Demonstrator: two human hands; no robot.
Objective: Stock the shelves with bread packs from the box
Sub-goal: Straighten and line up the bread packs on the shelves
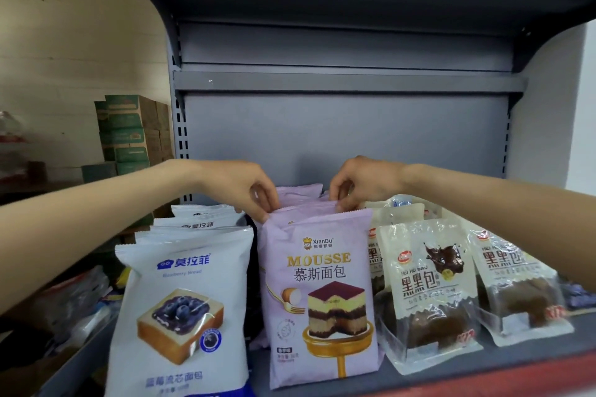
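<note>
Hands meet at the top edge of the front purple mousse bread pack (317,296), which stands upright on the grey shelf (483,374). The left hand (240,185) and the right hand (361,182) each pinch that sealed edge with curled fingers. White blueberry bread packs (182,309) stand just left, chocolate bread packs (429,293) just right.

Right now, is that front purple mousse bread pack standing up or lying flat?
Standing upright. The front mousse bread pack rests on its bottom edge on the shelf, with both hands pinching its top seam.
</note>
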